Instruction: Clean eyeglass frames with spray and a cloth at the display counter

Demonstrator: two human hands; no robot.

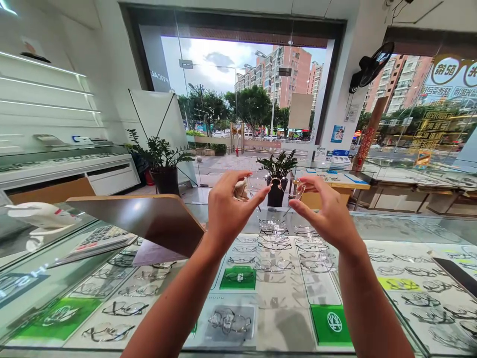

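A pair of thin-framed eyeglasses (276, 180) is held up above the glass counter (283, 328) between my two hands. My left hand (228, 205) pinches its left side, and a crumpled beige cloth (241, 190) shows within the same fingers. On the other side, the thumb and fingers of my right hand (325, 210) are closed around the right end of the frame. The clear lenses are hard to make out against the bright background. Beneath my hands, rows of eyeglasses (274, 244) lie in the display case.
To the left, a brown framed board or mirror (137, 216) leans over the counter, near a calculator (97, 241) and a white object (40, 219). At the right lies a dark flat object (456, 273). Potted plants (164, 174) stand beyond, by glass doors.
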